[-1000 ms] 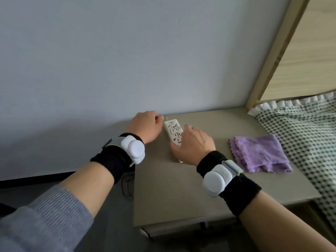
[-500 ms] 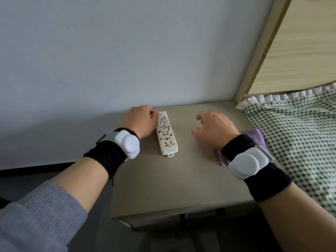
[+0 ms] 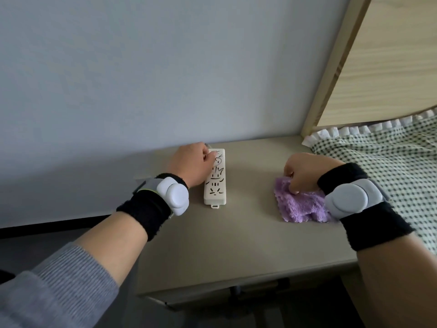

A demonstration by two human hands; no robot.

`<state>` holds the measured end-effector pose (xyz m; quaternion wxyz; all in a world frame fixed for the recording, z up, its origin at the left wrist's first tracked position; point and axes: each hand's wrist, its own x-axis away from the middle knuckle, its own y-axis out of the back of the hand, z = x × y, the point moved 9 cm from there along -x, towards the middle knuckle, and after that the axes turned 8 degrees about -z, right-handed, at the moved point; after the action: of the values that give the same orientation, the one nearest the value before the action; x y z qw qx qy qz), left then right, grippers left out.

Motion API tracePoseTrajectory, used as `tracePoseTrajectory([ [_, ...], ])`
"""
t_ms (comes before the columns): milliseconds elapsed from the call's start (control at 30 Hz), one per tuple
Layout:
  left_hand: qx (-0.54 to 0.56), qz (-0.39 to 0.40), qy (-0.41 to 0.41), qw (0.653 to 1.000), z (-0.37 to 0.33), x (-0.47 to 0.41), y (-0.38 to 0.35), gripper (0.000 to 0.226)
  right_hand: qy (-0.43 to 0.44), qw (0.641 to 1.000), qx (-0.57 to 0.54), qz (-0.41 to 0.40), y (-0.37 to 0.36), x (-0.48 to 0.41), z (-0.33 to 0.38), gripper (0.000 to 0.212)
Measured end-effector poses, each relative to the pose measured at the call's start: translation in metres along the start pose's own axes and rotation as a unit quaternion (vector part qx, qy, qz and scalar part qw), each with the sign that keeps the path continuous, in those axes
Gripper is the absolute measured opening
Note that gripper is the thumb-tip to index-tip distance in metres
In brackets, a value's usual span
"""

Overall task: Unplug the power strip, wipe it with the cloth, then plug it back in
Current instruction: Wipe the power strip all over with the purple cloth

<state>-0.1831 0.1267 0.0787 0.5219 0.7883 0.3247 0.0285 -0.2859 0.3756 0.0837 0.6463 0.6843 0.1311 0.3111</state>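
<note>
The left grip curls over the far end of the power strip, which lies flat on the desk by the wall. The right grip pinches the purple cloth. Held at one end only, the strip may swivel when wiped.

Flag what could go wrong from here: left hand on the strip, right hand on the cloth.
1. The plug is out of view, so whether the strip is unplugged cannot be told; wiping it live may be unsafe.
2. The left hand holds only the strip's far end; wipe strokes could swing the near end across the table.
3. The right hand pinches the cloth at one bunched edge; it might slip or trail when lifted.
</note>
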Motion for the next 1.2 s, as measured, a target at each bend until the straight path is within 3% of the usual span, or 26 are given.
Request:
tracePoseTrajectory([
  [67,0.003,-0.003,0.005,1.000,0.004,-0.002,0.001,0.030,0.018,1.000,0.003,-0.005,0.005,-0.005,0.007,0.005],
  [200,0.017,-0.009,0.000,1.000,0.007,-0.003,0.003,0.029,0.064,0.996,-0.036,-0.043,0.020,-0.011,0.026,0.027],
  [367,0.008,-0.013,-0.032,0.999,-0.006,-0.007,0.012,0.043,0.101,0.981,-0.136,-0.093,0.045,-0.018,0.047,0.021],
  [467,0.088,0.020,-0.010,0.996,-0.016,-0.008,0.018,0.052,0.118,0.961,-0.219,-0.122,0.062,-0.024,0.054,0.022],
  [567,0.185,0.047,0.030,0.981,-0.024,-0.011,0.023,0.063,0.106,0.917,-0.359,-0.136,0.073,-0.033,0.057,0.018],
  [733,0.340,0.085,0.120,0.929,-0.026,-0.017,0.027,0.079,0.103,0.775,-0.618,-0.079,0.071,-0.049,0.065,0.025],
  [800,0.373,0.094,0.133,0.913,-0.027,-0.017,0.026,0.077,0.107,0.743,-0.656,-0.072,0.068,-0.055,0.067,0.026],
  [867,0.402,0.093,0.152,0.898,-0.026,-0.018,0.025,0.071,0.127,0.734,-0.664,-0.062,0.064,-0.063,0.068,0.018],
  [1033,0.448,0.083,0.142,0.879,-0.017,-0.022,0.029,0.025,0.191,0.717,-0.670,-0.005,0.051,-0.070,0.075,0.031],
  [1200,0.443,0.111,0.077,0.886,-0.020,-0.014,0.022,0.048,0.217,0.737,-0.638,-0.043,0.045,-0.079,0.086,0.070],
])
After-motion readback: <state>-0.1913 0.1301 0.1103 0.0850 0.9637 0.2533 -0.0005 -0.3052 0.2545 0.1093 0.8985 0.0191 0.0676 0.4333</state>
